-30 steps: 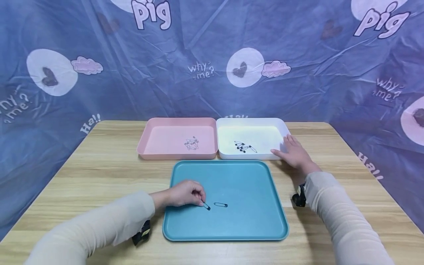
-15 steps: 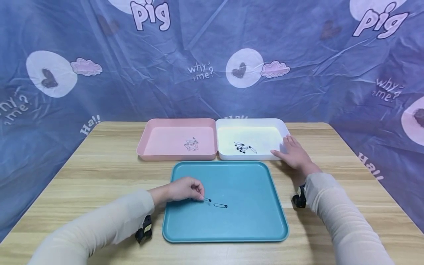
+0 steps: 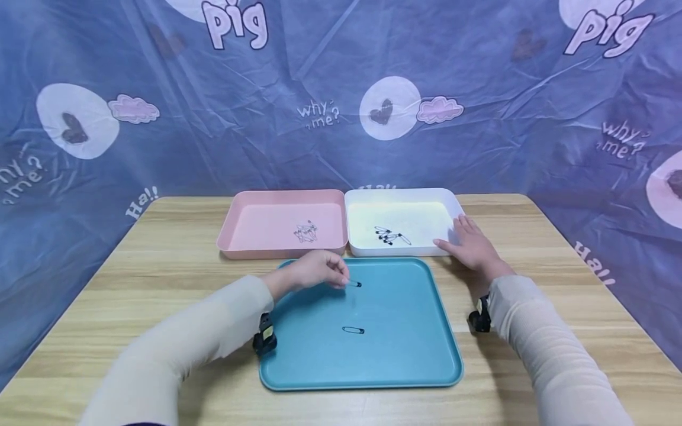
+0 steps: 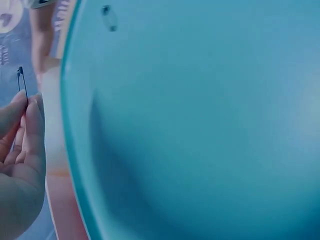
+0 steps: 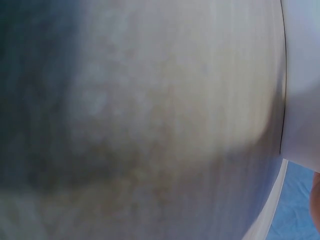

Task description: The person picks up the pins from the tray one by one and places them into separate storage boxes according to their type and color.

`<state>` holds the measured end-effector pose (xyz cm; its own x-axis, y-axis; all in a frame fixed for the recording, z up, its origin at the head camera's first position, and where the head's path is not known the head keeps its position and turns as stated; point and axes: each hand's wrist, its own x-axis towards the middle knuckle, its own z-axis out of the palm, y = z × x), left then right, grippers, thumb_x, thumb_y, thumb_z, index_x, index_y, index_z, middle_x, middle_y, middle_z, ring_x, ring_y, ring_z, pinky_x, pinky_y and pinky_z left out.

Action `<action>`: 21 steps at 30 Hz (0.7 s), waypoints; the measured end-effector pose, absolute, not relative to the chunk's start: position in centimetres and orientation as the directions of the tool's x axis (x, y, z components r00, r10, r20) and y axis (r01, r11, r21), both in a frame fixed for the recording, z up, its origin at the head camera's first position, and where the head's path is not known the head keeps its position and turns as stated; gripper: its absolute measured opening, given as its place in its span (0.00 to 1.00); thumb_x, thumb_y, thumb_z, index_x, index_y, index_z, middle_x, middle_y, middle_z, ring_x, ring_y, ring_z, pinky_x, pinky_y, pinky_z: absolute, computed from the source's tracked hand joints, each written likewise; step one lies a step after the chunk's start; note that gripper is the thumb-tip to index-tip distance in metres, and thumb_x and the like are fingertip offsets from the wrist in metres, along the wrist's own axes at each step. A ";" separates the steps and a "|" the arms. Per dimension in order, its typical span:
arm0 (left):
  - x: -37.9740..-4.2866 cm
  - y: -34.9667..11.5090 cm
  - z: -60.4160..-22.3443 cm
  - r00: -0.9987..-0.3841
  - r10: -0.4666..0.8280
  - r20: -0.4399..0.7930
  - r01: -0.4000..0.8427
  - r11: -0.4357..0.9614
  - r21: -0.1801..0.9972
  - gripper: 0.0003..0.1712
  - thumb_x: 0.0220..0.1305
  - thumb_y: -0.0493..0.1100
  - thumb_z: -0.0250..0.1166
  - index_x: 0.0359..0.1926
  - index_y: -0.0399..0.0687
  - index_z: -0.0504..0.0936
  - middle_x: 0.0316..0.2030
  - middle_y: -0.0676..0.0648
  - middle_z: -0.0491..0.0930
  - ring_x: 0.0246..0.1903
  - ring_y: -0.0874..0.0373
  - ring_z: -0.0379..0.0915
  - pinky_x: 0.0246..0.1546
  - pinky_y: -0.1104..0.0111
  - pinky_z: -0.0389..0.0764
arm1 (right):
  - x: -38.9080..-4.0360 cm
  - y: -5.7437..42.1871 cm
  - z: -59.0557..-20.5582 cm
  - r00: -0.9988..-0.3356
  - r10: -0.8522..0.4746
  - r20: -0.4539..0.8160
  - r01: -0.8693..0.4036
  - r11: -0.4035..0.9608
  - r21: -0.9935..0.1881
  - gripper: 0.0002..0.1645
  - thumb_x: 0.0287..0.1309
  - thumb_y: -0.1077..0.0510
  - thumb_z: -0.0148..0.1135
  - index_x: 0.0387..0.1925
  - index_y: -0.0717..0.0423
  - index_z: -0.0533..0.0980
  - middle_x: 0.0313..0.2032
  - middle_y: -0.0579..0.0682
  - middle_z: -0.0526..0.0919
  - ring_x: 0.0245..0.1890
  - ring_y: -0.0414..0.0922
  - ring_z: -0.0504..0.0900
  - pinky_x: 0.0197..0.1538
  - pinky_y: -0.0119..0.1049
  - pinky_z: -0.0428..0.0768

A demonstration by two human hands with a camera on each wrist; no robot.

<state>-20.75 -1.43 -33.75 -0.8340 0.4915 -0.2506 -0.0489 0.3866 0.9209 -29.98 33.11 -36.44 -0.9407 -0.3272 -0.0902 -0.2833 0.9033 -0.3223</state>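
Note:
In the head view my left hand (image 3: 318, 270) pinches a black safety pin (image 3: 355, 284) by one end, above the far part of the blue tray (image 3: 405, 355). The left wrist view shows this safety pin (image 4: 20, 75) pointing up from between thumb and fingers. Another black safety pin (image 3: 353, 330) lies on the blue tray. My right hand (image 3: 476, 248) rests on the near right corner of the white tray (image 3: 405, 251), its fingers extended along the side. Several black safety pins (image 3: 388, 236) lie inside that white tray.
A pink tray (image 3: 282, 254) holding several pale safety pins (image 3: 306, 232) stands left of the white one, side by side. Both are behind the blue tray on a wooden table (image 3: 160, 266). A blue patterned cloth (image 3: 240, 130) hangs behind the table.
My left hand has lifted the pinched safety pin off the blue tray and carried it away from me and slightly right. My right hand has stayed at the white tray.

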 end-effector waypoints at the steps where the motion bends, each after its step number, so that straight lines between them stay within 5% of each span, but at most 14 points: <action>1: -21.1 -1.1 -33.7 -0.841 0.479 -0.252 -0.069 0.367 0.928 0.02 0.52 0.33 0.61 0.27 0.36 0.77 0.25 0.45 0.78 0.26 0.59 0.74 0.33 0.67 0.77 | -30.0 33.1 -36.4 -0.941 -0.327 -0.090 -0.283 0.903 -0.323 0.56 0.53 0.31 0.38 0.61 0.75 0.39 0.62 0.69 0.35 0.62 0.60 0.33 0.61 0.51 0.36; 15: -26.0 2.8 -33.0 -0.922 0.260 -0.288 -0.230 0.231 0.945 0.08 0.50 0.31 0.62 0.34 0.33 0.78 0.26 0.45 0.78 0.29 0.55 0.76 0.39 0.60 0.75 | -29.9 32.8 -36.4 -0.943 -0.327 -0.062 -0.289 0.897 -0.333 0.56 0.53 0.31 0.40 0.61 0.75 0.40 0.62 0.69 0.37 0.62 0.59 0.34 0.61 0.50 0.37; 21: -28.0 4.1 -33.4 -0.939 0.190 -0.286 -0.262 0.141 0.955 0.08 0.52 0.31 0.61 0.35 0.31 0.78 0.30 0.42 0.78 0.28 0.58 0.76 0.36 0.67 0.76 | -29.8 32.8 -36.2 -0.943 -0.324 -0.071 -0.284 0.900 -0.331 0.55 0.53 0.32 0.39 0.61 0.75 0.40 0.62 0.69 0.36 0.62 0.59 0.33 0.61 0.50 0.37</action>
